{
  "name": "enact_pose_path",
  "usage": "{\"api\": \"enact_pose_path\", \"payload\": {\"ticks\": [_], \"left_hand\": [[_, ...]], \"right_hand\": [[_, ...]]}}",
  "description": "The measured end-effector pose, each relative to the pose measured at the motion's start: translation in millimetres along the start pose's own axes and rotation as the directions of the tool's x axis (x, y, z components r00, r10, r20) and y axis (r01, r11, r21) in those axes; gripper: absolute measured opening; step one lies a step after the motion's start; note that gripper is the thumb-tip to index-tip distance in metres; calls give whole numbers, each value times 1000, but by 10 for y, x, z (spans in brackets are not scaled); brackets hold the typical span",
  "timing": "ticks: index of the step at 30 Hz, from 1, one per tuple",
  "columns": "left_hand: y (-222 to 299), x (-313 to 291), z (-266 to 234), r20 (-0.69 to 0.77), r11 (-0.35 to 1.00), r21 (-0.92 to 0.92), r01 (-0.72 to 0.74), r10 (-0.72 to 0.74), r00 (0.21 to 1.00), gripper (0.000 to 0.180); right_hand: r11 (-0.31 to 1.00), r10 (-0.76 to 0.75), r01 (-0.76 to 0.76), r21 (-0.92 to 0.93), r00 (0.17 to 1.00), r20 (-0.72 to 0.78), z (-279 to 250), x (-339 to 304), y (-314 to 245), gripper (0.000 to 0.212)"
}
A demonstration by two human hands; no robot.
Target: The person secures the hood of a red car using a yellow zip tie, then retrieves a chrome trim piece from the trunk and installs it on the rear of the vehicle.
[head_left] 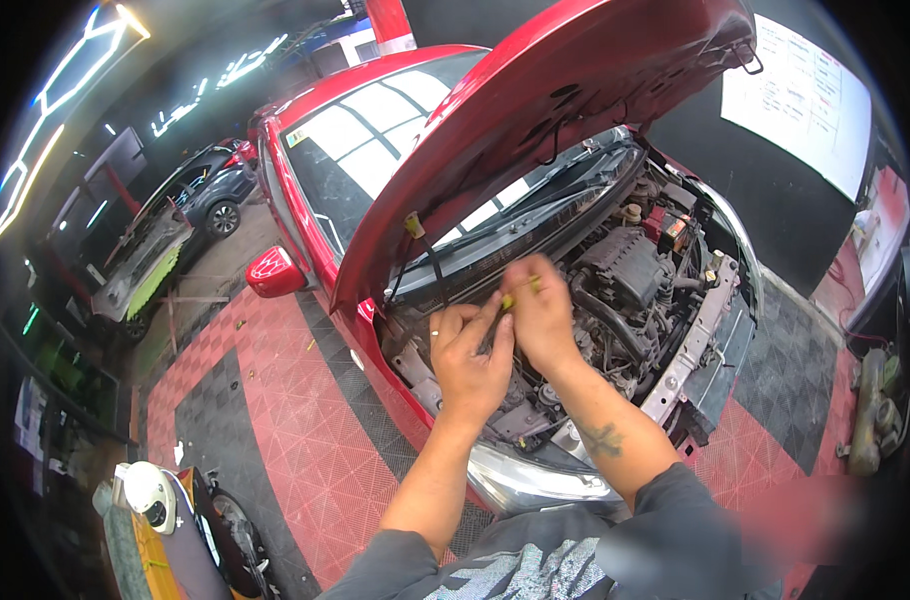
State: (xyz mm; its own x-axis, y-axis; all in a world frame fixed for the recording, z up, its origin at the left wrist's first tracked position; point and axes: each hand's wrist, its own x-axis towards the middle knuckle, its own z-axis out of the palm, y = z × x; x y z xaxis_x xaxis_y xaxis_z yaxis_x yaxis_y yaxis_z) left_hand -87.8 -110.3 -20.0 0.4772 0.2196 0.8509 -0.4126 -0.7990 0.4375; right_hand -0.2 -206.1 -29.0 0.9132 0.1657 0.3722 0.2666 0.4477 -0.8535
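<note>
Over the front of a red car's open engine bay [615, 290], both my hands are raised close together. My left hand [470, 362], with a ring on one finger, pinches a small slim dark piece with a yellow-green part [508, 301]; its exact kind is too small to make out. Close against it, my right hand [541, 318] is closed on the yellow-green end, part of which shows between its fingers. The raised red hood [535, 110] hangs above and beyond my hands. Beneath them lie the engine [625, 262] and several hoses, partly hidden by my arms.
A headlight [540, 483] and the exposed front crossmember [690, 350] edge the bay close to me. The side mirror [275, 272] juts out left. A white helmet [150, 497] sits at lower left, beside a motorcycle wheel [237, 525]. Farther back stands a dark car [200, 195].
</note>
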Motion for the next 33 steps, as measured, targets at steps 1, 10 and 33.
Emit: {"api": "enact_pose_path", "payload": {"ticks": [1, 10, 33], "left_hand": [[20, 35, -17, -46, 1000, -10, 21, -21, 999, 21], [-296, 736, -31, -443, 975, -49, 218, -217, 870, 28], [-134, 1002, 553, -573, 856, 453, 250, 64, 817, 18]], "right_hand": [[991, 24, -8, 136, 992, -123, -75, 45, 31, 17], [978, 208, -207, -30, 975, 78, -521, -452, 106, 28], [746, 645, -611, -263, 762, 60, -3374, -2241, 1118, 20]]}}
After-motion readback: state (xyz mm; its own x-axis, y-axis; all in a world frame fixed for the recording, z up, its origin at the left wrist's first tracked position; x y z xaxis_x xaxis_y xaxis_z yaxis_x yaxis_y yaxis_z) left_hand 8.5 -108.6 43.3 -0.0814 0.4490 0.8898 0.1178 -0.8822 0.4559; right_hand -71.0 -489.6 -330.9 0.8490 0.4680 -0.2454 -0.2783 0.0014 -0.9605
